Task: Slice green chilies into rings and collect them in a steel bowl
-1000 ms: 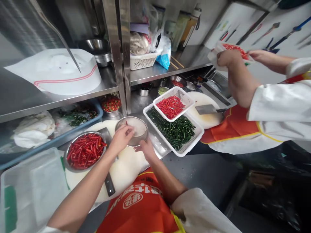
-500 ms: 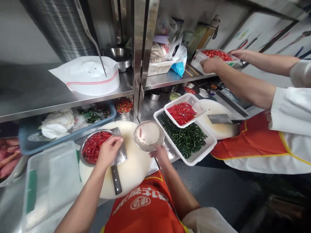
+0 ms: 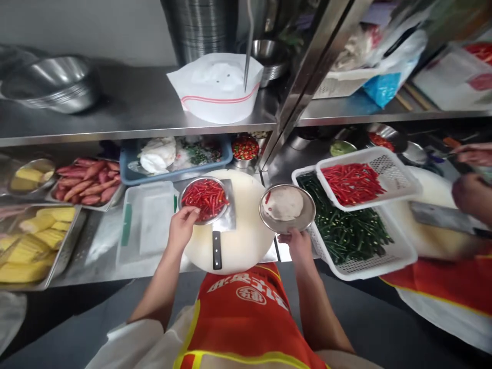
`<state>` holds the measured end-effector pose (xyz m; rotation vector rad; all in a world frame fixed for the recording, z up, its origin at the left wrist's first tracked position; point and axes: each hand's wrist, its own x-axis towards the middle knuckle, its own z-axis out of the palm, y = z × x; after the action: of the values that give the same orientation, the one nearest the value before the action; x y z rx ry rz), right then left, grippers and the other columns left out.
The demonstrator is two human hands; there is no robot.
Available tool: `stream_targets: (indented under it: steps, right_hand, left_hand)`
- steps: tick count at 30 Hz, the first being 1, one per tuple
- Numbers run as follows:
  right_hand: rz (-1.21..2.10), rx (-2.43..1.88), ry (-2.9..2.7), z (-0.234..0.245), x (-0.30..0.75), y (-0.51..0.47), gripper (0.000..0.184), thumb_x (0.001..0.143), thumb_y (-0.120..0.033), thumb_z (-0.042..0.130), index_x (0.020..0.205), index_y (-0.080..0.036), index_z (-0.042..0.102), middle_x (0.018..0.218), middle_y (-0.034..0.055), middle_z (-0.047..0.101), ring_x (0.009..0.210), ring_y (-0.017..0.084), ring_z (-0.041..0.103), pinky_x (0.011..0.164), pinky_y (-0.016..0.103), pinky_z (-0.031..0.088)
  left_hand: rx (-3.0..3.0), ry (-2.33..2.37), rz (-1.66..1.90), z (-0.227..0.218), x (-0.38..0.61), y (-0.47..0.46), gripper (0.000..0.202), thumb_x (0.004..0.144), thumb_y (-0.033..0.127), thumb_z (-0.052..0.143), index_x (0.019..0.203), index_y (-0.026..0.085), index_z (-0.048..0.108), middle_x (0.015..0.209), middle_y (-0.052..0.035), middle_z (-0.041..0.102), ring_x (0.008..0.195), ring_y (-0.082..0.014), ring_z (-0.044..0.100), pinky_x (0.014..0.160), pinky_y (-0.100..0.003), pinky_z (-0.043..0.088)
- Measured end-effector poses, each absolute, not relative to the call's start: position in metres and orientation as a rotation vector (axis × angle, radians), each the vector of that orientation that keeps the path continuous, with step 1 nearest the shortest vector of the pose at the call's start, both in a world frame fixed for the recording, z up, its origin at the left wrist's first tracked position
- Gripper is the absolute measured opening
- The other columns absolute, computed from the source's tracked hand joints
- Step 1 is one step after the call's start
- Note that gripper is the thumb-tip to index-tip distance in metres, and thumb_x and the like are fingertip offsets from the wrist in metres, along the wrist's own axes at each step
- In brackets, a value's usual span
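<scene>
My left hand (image 3: 182, 225) grips the near rim of a steel bowl of red chillies (image 3: 204, 199), which rests on a round white cutting board (image 3: 246, 241). My right hand (image 3: 298, 245) holds the near edge of a second steel bowl (image 3: 287, 209), nearly empty apart from a chilli bit, at the board's right side. A cleaver (image 3: 223, 225) lies on the board between my hands, partly under the chilli bowl.
A white basket of green chillies (image 3: 346, 233) carries a smaller basket of red chillies (image 3: 355, 179) at right. A co-worker's hands (image 3: 467, 192) work over another board with a cleaver (image 3: 438, 215). Left: a clear lidded box (image 3: 148, 220), trays of sweet potatoes (image 3: 86, 179) and corn (image 3: 34, 241). A paper hat (image 3: 219, 87) sits on the shelf.
My left hand went from the empty bowl to the rim of the chilli bowl. My right hand kept its hold on the empty bowl. The view swung left; the co-worker set a tray on the shelf.
</scene>
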<state>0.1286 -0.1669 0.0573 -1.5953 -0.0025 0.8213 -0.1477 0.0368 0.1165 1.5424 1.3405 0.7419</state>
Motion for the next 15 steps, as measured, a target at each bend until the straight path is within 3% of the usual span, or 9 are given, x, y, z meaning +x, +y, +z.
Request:
stream_targets:
  steps: [6,10,15]
  right_hand:
    - [0.683,-1.857,-0.267,0.080,0.114,-0.150,0.020,0.071,-0.032,0.053,0.079,-0.015,0.061,0.047,0.0005,0.060,0.043,0.021,0.062,0.048,0.030,0.049]
    - [0.683,-2.066,-0.467,0.088,0.108,-0.141,0.026,0.075,-0.034,0.046,0.085,-0.015,0.060,0.046,0.0009,0.059,0.047,0.023,0.064,0.052,0.032,0.049]
    - [0.633,-2.211,-0.703,0.094,0.106,-0.146,0.046,0.076,-0.035,0.043,0.113,-0.014,0.060,0.048,0.0005,0.060,0.048,0.025,0.064,0.054,0.036,0.049]
  left_hand:
    - [1.708,1.177,0.755,0.131,-0.134,0.017,0.026,0.085,0.042,0.059,0.086,0.018,0.070,0.088,-0.0038,0.071,0.083,-0.0172,0.065,0.080,-0.029,0.052]
    - [2.147,0.758,0.597,0.143,-0.096,-0.002,0.023,0.095,0.030,0.050,0.098,0.021,0.071,0.100,-0.0049,0.071,0.095,-0.0165,0.065,0.088,-0.029,0.051]
    - [2.773,0.350,0.257,0.127,-0.020,-0.003,0.023,0.091,0.016,0.051,0.099,0.016,0.072,0.106,-0.0113,0.072,0.102,-0.0231,0.065,0.093,-0.036,0.048]
